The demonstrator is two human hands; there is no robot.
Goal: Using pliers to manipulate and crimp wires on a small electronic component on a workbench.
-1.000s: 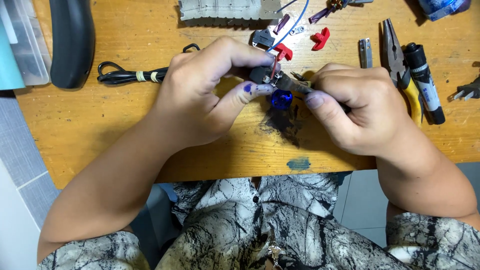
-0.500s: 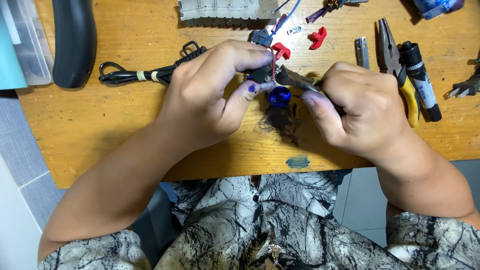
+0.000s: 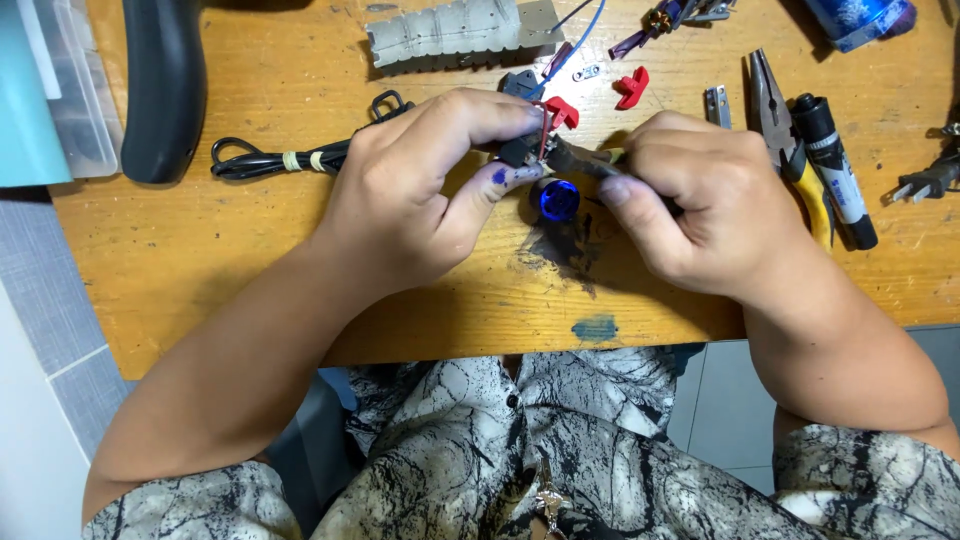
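Seen from above, the left hand (image 3: 420,190) pinched a small dark part with red wires (image 3: 528,148) between thumb and fingertips, just above a wooden workbench (image 3: 250,260), while the right hand (image 3: 700,200) was clenched around a thin dark tool (image 3: 580,162) whose tip met that part. A round blue cap (image 3: 556,198) sat just under the part, between the two hands and over a dark stain on the wood. Nearby lay a bundled black cable (image 3: 280,158) to the left, a grey ribbed block (image 3: 445,32) at the top, a loose red clip (image 3: 631,87), and yellow-handled pliers (image 3: 790,150) beside a black marker (image 3: 835,170) at the right
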